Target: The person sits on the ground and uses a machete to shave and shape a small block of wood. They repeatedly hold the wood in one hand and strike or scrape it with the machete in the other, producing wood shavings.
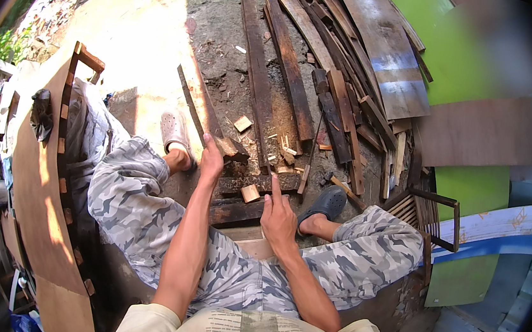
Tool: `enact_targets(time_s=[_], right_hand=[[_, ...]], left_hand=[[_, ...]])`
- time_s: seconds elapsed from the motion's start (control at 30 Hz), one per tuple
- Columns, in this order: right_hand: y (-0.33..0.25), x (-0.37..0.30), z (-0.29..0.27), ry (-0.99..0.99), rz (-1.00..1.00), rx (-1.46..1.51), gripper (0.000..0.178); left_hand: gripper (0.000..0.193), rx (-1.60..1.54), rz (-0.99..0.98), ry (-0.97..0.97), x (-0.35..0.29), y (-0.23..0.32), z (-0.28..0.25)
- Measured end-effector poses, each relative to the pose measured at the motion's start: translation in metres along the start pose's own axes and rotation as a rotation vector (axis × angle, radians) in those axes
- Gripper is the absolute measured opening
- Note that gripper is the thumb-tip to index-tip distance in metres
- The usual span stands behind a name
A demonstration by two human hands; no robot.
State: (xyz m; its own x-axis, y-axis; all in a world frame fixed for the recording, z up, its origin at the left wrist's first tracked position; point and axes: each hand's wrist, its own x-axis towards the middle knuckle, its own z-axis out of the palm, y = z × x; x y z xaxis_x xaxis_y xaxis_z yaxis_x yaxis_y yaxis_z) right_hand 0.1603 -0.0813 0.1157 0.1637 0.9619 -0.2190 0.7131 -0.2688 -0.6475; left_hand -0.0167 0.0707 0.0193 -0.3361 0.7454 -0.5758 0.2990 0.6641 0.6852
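Observation:
My left hand (212, 159) is closed, thumb up, around the near end of a long thin dark strip (189, 98), wood or metal, I cannot tell which. It slants up and away to the left. Beside that hand lies the cut end of a thick wooden beam (232, 150). My right hand (279, 220) has its index finger stretched forward and the other fingers curled. What they close on is mostly hidden; a small narrow tip shows past the index finger. A small pale wood block (250, 193) rests between my hands on dark crosswise timber (236, 211).
Long dark planks (255, 75) lie ahead, with wood chips (288, 149) around their near ends. A timber pile (353, 59) stands at the right, beside board sheets (487, 133) and a slatted wooden frame (445, 199). A long curved board (41, 170) is at my left.

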Motion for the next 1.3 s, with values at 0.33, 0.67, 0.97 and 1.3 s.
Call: enact_targets(time_s=[0.33,0.67,0.97,1.3], right_hand=[[-0.003,0.001,-0.001,-0.255,0.025,-0.275,0.054],[0.006,0.0,0.008,-0.27,0.01,-0.132,0.054],[0.006,0.004,0.01,-0.28,0.008,0.004,0.054],[0.016,0.005,0.01,-0.327,0.005,0.0,0.052]], left_hand=[[0.112,0.016,0.003,0.034,-0.003,-0.002,0.0],[0.111,-0.012,0.023,0.007,0.0,0.001,0.004],[0.111,-0.03,-0.034,-0.031,0.003,-0.013,0.001],[0.113,0.004,-0.094,0.01,0.002,-0.016,0.004]])
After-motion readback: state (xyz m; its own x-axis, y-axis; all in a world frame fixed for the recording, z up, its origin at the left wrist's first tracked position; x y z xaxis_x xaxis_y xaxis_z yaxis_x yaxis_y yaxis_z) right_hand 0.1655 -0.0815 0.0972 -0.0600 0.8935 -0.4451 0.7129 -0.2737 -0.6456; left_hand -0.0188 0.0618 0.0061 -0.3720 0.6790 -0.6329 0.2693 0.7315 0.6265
